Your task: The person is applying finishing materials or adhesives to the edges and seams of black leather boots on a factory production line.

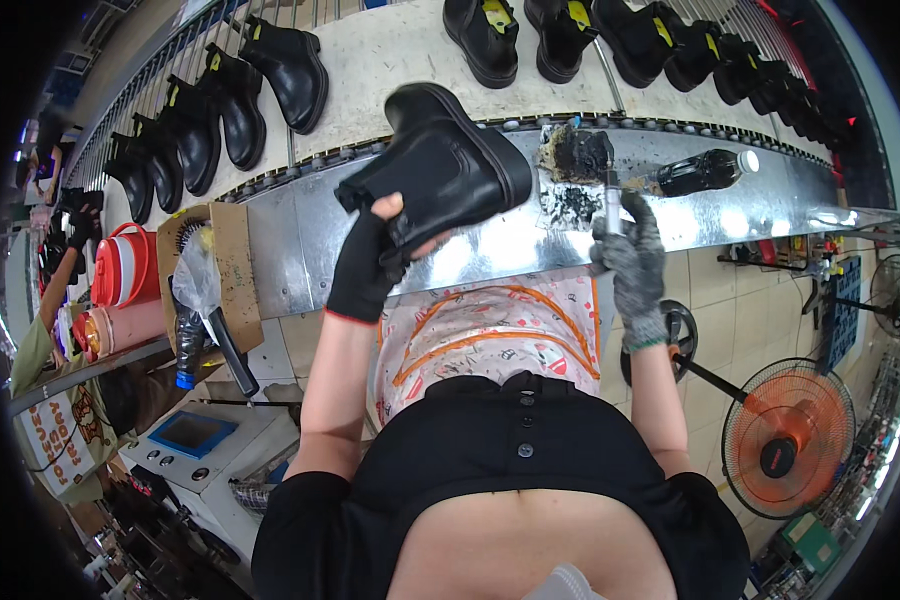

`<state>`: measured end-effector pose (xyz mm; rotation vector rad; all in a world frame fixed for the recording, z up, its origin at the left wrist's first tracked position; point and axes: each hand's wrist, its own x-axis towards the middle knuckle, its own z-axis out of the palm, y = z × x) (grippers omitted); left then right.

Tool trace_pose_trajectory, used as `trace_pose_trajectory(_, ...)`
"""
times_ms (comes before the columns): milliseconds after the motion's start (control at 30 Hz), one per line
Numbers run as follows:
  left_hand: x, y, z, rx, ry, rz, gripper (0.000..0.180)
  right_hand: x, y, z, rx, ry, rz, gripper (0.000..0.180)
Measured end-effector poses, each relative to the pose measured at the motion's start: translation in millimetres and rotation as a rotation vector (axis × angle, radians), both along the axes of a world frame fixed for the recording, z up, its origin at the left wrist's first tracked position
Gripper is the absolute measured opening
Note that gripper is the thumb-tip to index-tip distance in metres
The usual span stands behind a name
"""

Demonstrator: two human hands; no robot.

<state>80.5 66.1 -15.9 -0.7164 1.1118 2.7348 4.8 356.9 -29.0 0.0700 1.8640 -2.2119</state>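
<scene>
My left hand [366, 255], in a black glove with bare fingertips, grips a black ankle boot [435, 175] by its upper. The boot is held tilted over the metal ledge, its sole toward the right. In a grey knit glove, my right hand [634, 262] is closed around a slim silver-handled tool [612, 212]. Its far end is beside a black-smeared pad [582, 150], and whether they touch I cannot tell. Dark stains spread over the paper [568, 205] below the pad. A dark bottle with a white cap [705, 172] lies on its side to the right.
Black boots [285, 75] line the chain-edged conveyor [380, 50] on both sides. At the left are a cardboard box [232, 265] holding a brush, a red-and-white jug [122, 268] and another person's gloved hand [82, 225]. An orange fan [785, 440] stands at lower right.
</scene>
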Motion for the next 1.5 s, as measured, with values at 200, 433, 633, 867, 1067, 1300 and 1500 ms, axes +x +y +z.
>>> trace_pose_trajectory(200, -106, -81, -28, -0.25, 0.048, 0.04, 0.039, 18, -6, -71, 0.622, 0.355, 0.01, 0.055)
trace_pose_trajectory(433, -231, -154, -46, -1.358, -0.081, 0.032, 0.056, 1, -2, -131, 0.599, 0.252, 0.012, 0.053)
trace_pose_trajectory(633, -246, -142, -89, -1.442, -0.121, 0.202, 0.076, 0, -1, -155, 0.658, 0.262, 0.006, 0.046)
trace_pose_trajectory(867, -184, -89, -165, -1.392, 0.079, 0.472, 0.048, 2, -3, -162, 0.284, 0.104, -0.018, 0.052)
trace_pose_trajectory(1067, -173, -54, -151, -1.191, 0.209, 0.308, 0.02, -2, 2, -173, 0.603, 0.316, -0.002, 0.049)
trace_pose_trajectory(1300, -175, -57, -162, -1.309, 0.264, 0.193, 0.02, 2, -7, -145, 0.489, 0.145, 0.033, 0.048)
trace_pose_trajectory(1500, -166, -37, -160, -1.166, 0.2, 0.123, 0.028, 8, -8, -141, 0.206, 0.048, -0.047, 0.046)
